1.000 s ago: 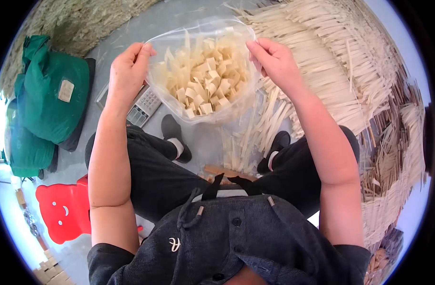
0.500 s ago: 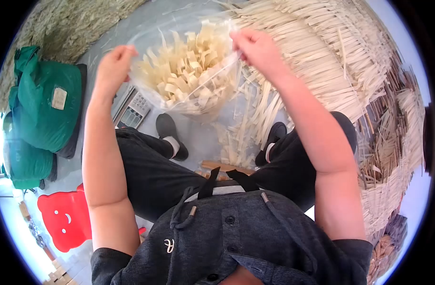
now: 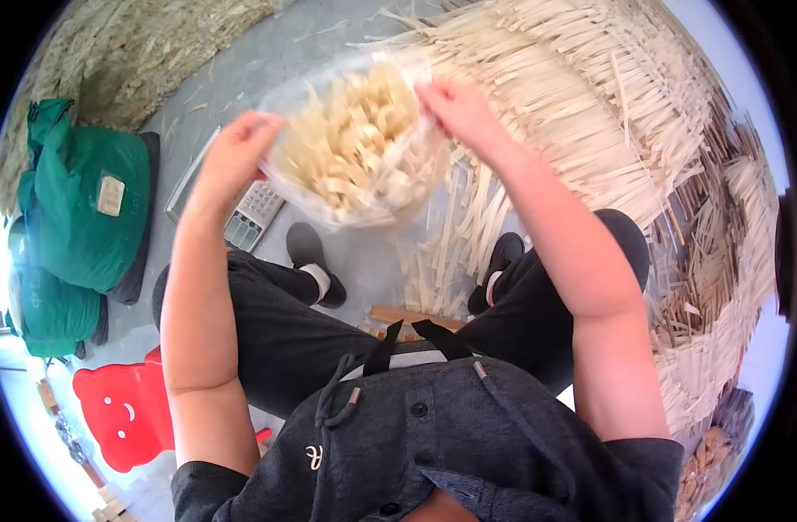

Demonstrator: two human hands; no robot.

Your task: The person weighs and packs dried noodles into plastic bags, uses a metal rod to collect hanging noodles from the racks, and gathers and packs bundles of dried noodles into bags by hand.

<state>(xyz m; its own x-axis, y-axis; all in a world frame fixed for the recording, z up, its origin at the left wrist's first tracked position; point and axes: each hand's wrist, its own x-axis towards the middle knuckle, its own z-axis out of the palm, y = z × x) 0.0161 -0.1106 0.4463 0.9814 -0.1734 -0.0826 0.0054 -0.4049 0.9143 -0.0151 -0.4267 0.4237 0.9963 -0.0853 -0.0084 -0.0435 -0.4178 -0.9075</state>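
Observation:
A clear plastic bag (image 3: 329, 213) hangs in front of me, its mouth facing up. Pale, flat strips (image 3: 364, 130), thin and slightly curled, fill the bag and poke above its rim. My left hand (image 3: 242, 150) is closed on the bag's left edge. On the opposite side, my right hand (image 3: 455, 106) pinches the right edge of the bag. Both hands are somewhat blurred, and the fingertips are partly hidden by the plastic.
A large heap of pale strips (image 3: 555, 96) covers the right side. Left of my feet sits a scale with a keypad (image 3: 255, 209). Green sacks (image 3: 90, 209) and a red chair (image 3: 124, 409) are at the left. Loose strips (image 3: 438, 270) lie between my shoes.
The bag's mouth is narrower. My left hand has moved right and toward me; my right hand has come slightly left and toward me. The bag has shifted a little.

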